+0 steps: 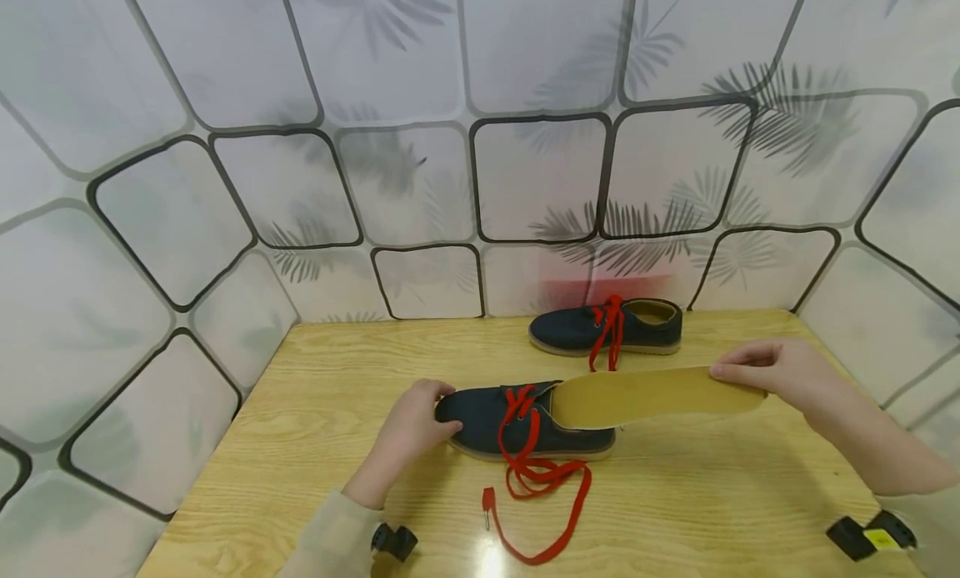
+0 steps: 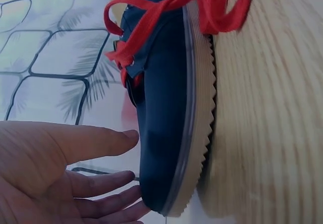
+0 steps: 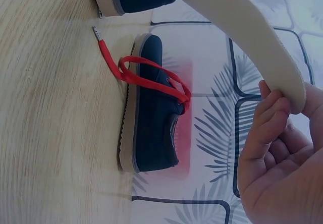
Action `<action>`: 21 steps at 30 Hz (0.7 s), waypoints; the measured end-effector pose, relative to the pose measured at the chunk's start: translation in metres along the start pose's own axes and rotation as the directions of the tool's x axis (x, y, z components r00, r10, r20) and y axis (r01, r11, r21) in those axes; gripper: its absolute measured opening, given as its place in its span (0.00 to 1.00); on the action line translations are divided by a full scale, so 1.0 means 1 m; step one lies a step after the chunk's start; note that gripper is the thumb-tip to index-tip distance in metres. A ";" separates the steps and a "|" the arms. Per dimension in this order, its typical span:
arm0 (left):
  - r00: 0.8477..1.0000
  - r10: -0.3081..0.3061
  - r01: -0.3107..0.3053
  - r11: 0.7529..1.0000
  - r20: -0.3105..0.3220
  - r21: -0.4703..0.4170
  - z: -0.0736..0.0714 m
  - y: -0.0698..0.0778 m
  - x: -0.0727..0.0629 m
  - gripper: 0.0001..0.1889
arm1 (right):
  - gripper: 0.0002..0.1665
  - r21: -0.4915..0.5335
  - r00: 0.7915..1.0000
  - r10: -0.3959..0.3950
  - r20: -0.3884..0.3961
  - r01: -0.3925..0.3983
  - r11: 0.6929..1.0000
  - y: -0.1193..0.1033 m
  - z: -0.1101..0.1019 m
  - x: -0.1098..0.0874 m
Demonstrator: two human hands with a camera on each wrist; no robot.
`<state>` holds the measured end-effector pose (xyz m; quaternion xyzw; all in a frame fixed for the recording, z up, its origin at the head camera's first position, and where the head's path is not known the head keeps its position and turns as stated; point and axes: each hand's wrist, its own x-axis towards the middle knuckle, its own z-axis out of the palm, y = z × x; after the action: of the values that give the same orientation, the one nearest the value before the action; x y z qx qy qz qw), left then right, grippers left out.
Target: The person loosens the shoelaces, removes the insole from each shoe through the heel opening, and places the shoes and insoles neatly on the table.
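A navy canvas shoe [image 1: 480, 415] with red laces [image 1: 528, 444] lies sideways on the table, toe to the left. At its toe is my left hand [image 1: 416, 424], its thumb and fairly straight fingers resting around the tip. In the left wrist view those fingertips lie right at the toe's upper edge. My right hand [image 1: 795, 378] pinches one end of a long insole [image 1: 652, 397] between thumb and fingers. The insole, tan on one face and pale on the other, stretches left, its far end hidden in the shoe's opening. The right wrist view shows it bending slightly.
A second navy shoe [image 1: 577, 332] with red laces stands farther back, near the patterned wall covering [image 1: 420, 186]. A loose lace end with a metal tip [image 1: 487, 511] trails toward the front of the wooden table [image 1: 315, 444].
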<state>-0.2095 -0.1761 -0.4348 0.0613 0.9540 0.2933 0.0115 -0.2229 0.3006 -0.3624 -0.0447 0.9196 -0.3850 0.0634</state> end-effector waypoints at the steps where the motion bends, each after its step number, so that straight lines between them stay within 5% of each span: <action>1: 1.000 0.007 -0.007 1.000 -0.003 -0.002 0.000 0.002 0.000 0.27 | 0.18 -0.005 1.000 0.000 0.002 0.000 1.000 0.000 -0.001 0.000; 12: 0.996 0.083 -0.084 0.996 -0.038 -0.040 0.001 0.021 0.002 0.22 | 0.12 0.014 1.000 0.013 -0.009 -0.013 1.000 0.005 -0.011 -0.005; 21: 0.993 0.118 -0.118 0.990 -0.006 -0.071 0.004 0.037 0.001 0.21 | 0.13 0.004 0.998 0.047 -0.035 -0.047 0.999 0.006 -0.021 -0.016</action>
<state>-0.2067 -0.1437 -0.4171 0.1170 0.9376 0.3274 -0.0046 -0.2101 0.3217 -0.3510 -0.0163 0.9208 -0.3857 0.0562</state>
